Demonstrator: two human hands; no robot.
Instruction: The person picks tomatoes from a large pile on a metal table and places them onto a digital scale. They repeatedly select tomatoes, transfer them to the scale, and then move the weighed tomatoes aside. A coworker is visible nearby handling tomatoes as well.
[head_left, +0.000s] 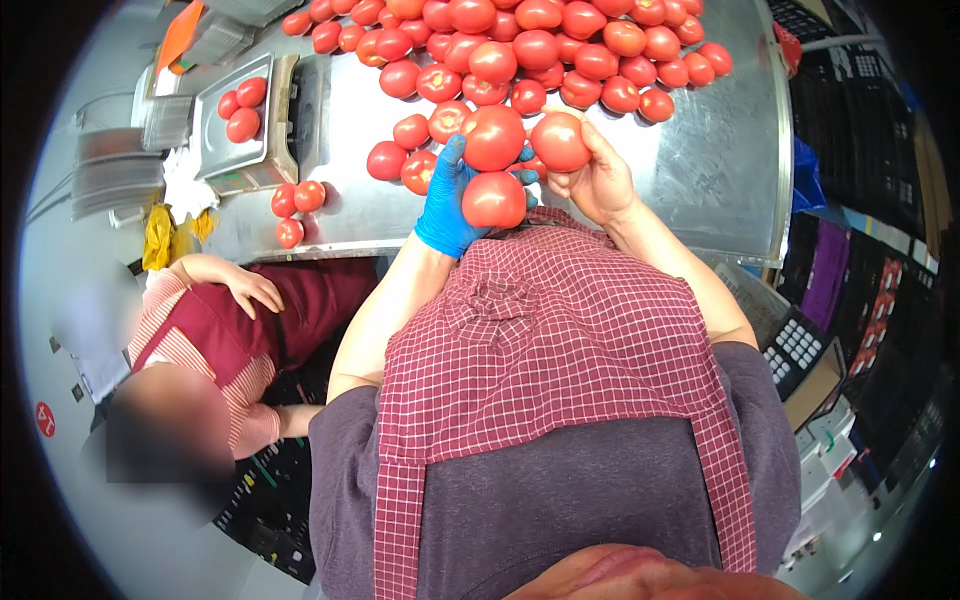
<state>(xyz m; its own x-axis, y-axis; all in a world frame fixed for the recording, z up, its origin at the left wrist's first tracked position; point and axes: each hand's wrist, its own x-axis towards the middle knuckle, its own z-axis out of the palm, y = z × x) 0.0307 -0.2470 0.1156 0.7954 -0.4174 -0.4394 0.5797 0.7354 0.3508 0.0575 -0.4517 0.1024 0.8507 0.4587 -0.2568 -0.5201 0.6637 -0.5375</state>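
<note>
Two red tomatoes, an upper one (493, 138) and a lower one (494, 199), rest in my left hand (448, 204), which wears a blue glove. My bare right hand (604, 177) holds a third tomato (561, 142) by its side, close beside the upper one. Part of another red thing shows between the hands, mostly hidden. Just beyond my hands a large heap of tomatoes (535, 49) covers the far part of the metal table (697, 187). A few loose tomatoes (386, 160) lie left of my gloved hand.
On the left a scale (255, 142) carries three tomatoes (242, 124) on its metal pan. Three more tomatoes (289, 233) sit near the table's front edge. Stacked clear plastic trays (118, 174) stand farther left. A co-worker in a maroon apron (214, 345) is at my left. Dark crates (799, 345) line the right.
</note>
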